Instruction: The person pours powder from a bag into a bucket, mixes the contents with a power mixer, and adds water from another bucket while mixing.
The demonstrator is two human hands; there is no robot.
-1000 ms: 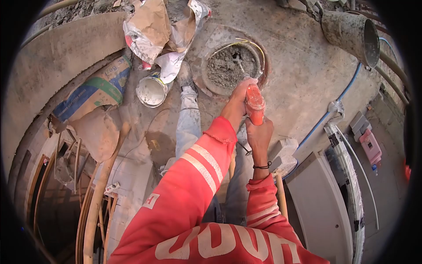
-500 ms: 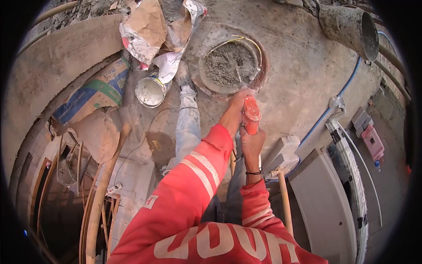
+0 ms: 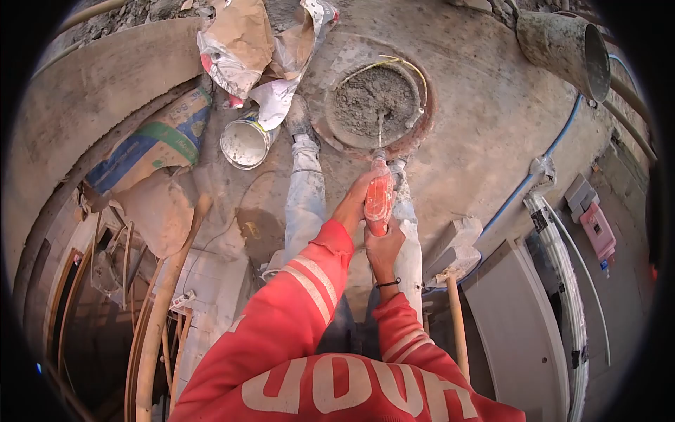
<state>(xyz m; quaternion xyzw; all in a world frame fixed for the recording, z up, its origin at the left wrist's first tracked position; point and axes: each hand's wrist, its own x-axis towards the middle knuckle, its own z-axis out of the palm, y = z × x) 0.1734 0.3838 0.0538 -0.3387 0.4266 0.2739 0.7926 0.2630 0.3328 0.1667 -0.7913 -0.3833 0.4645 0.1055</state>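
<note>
A red power drill [image 3: 380, 198] with a mixing rod [image 3: 381, 130] is held in both my hands, pointing away from me. My left hand [image 3: 351, 204] wraps round the front of its body. Behind it, my right hand [image 3: 384, 247] grips the rear handle, a dark band on its wrist. The rod reaches into a round bucket [image 3: 332, 112] of wet grey mortar [image 3: 369, 102]; its lower end is hidden in the mix. A yellowish bucket handle [image 3: 423, 84] lies along the rim.
Torn paper sacks [image 3: 239, 49] and a white pail [image 3: 245, 144] lie left of the bucket. A cement bag [image 3: 155, 144] leans further left. At upper right lies a muddy bucket [image 3: 562, 53] on its side. A blue hose [image 3: 520, 184] and pale blocks [image 3: 457, 250] are on the right.
Both hands and the drill have moved back toward me and slightly left. More of the rod shows above the mortar, and my right leg is now visible beside the drill.
</note>
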